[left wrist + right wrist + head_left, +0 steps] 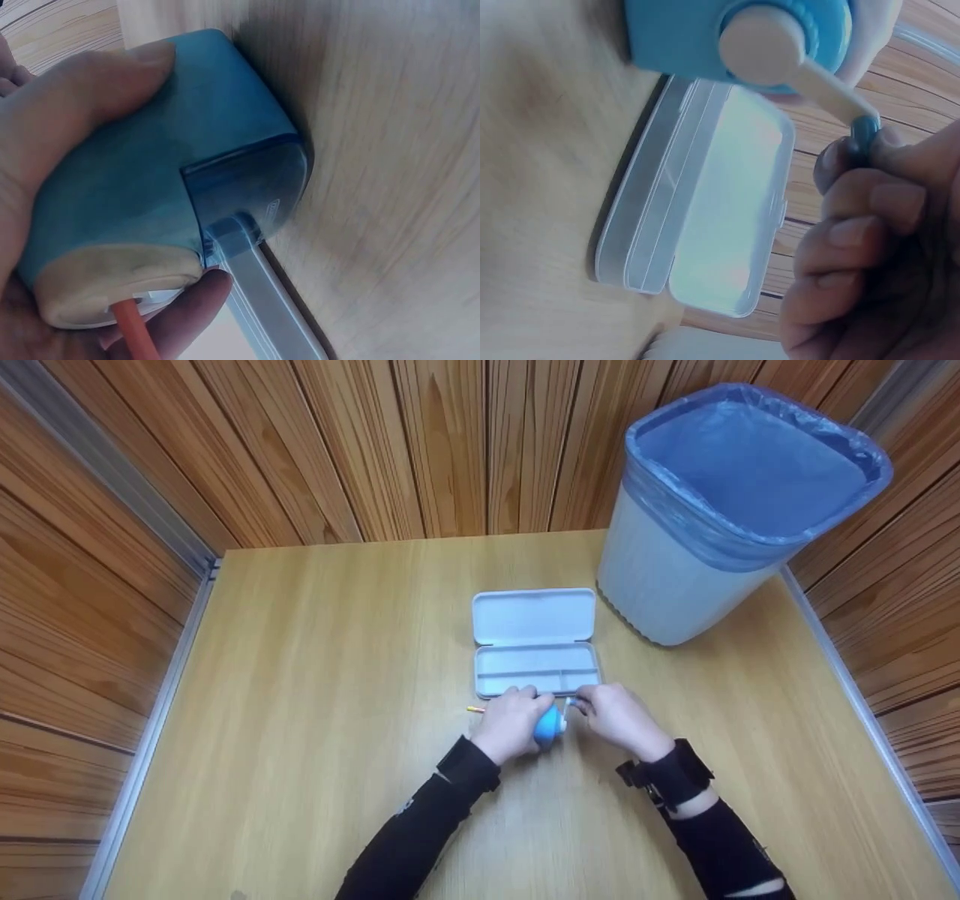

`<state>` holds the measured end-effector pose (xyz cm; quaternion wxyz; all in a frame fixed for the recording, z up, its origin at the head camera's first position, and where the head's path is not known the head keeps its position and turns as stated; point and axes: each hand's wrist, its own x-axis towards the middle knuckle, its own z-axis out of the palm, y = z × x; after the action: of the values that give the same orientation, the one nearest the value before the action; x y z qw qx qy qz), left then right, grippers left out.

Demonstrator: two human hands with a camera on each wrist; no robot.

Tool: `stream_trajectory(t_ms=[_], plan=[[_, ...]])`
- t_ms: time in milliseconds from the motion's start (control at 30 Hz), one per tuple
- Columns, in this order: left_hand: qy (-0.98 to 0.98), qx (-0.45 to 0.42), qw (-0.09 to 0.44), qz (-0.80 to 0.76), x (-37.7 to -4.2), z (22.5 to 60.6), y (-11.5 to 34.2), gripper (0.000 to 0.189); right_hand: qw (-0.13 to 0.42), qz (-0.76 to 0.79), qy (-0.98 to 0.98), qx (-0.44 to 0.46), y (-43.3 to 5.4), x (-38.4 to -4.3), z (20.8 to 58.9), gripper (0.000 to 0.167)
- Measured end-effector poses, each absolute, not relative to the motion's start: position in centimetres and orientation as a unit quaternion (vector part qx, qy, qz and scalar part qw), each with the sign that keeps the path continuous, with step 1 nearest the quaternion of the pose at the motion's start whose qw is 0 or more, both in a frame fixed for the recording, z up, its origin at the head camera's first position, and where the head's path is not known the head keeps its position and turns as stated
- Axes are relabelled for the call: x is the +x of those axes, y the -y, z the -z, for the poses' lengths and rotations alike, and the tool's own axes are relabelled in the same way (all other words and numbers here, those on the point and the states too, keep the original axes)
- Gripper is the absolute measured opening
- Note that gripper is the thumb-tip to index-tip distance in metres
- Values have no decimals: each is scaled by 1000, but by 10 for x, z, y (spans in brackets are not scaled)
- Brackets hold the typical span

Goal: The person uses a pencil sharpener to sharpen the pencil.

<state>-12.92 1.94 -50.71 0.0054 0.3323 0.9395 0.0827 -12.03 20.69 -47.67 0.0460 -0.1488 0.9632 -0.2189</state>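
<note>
My left hand [512, 725] grips a blue crank pencil sharpener [547, 727] low over the table, thumb along its side. From the sharpener's round cream face, an orange pencil [135, 330] sticks out in the left wrist view; its yellow end shows left of the hand in the head view. A clear dark-blue shavings drawer [251, 184] forms part of the body. On the opposite side, my right hand [870, 247] pinches the dark blue knob [865, 135] of the white crank [829, 94] between thumb and index finger, its other fingers curled.
Just beyond the hands lies an open pale pencil case [534, 619], its lid tipped back and its tray divided into compartments. A white bin [667, 577] lined with a blue bag stands at the back right. Wood-panelled walls enclose the table [315, 675].
</note>
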Motion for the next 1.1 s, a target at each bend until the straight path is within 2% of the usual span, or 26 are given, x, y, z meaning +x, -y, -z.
stream_trajectory(t_ms=[300,533,800,1100], plan=[[-941,325,32,-87,-129,507,-20,65,103,206,-967,-113,-207,-142,497,17],[-939,331,21,-87,-128,507,-20,58,143,195,-964,-106,-205,-139,521,17],[-940,330,15,-87,-129,508,-20,57,140,153,-970,-128,-197,-127,526,17],[-941,326,27,-87,-129,507,-19,59,92,138,-973,-161,-190,-103,531,20]])
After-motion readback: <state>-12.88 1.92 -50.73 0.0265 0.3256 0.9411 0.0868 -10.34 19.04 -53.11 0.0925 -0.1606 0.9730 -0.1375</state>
